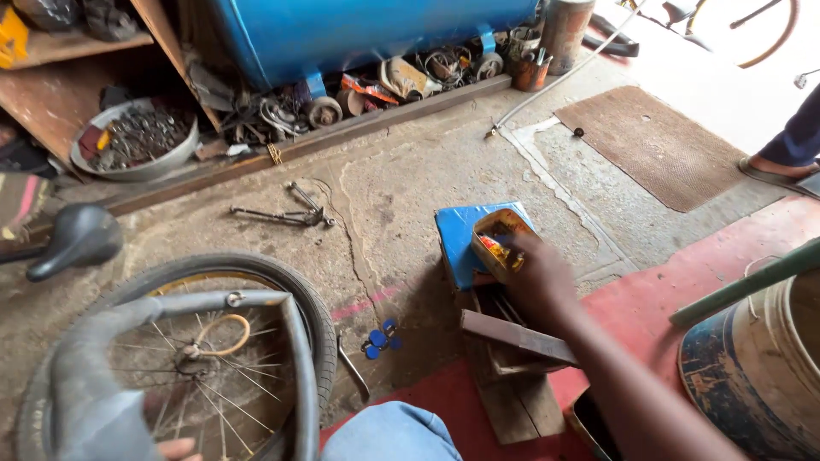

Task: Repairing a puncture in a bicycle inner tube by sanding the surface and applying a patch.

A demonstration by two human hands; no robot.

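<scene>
Seen from the head camera, a person crouches on a cracked concrete floor (pixel 401 188) in a cluttered repair shop. The right hand (pixel 536 286) reaches forward into a small open tin (pixel 498 243), its fingers curled over the near rim; whether the grip has closed on anything inside cannot be told, since the hand hides the contents. The tin rests on a blue box (pixel 461 239), which tops a stack of rough wooden blocks (pixel 512 358). At the lower left edge, only the fingertips of the left hand (pixel 175 448) show, touching a grey inner tube (pixel 94 393) that drapes over a bicycle wheel (pixel 213 341) lying flat on the floor; the state of that grip cannot be told. A black bicycle saddle (pixel 77 239) sits just beyond the wheel. Metal tools (pixel 290 212) lie on the floor between the wheel and a wooden shelf edge, near a round pan of scrap parts (pixel 137 141) and a large blue tank (pixel 359 30). Small blue patches (pixel 379 338) lie near the wheel. A worn bucket (pixel 760 358) stands at right, and another person's sandalled foot (pixel 781 166) shows at the far right edge.
</scene>
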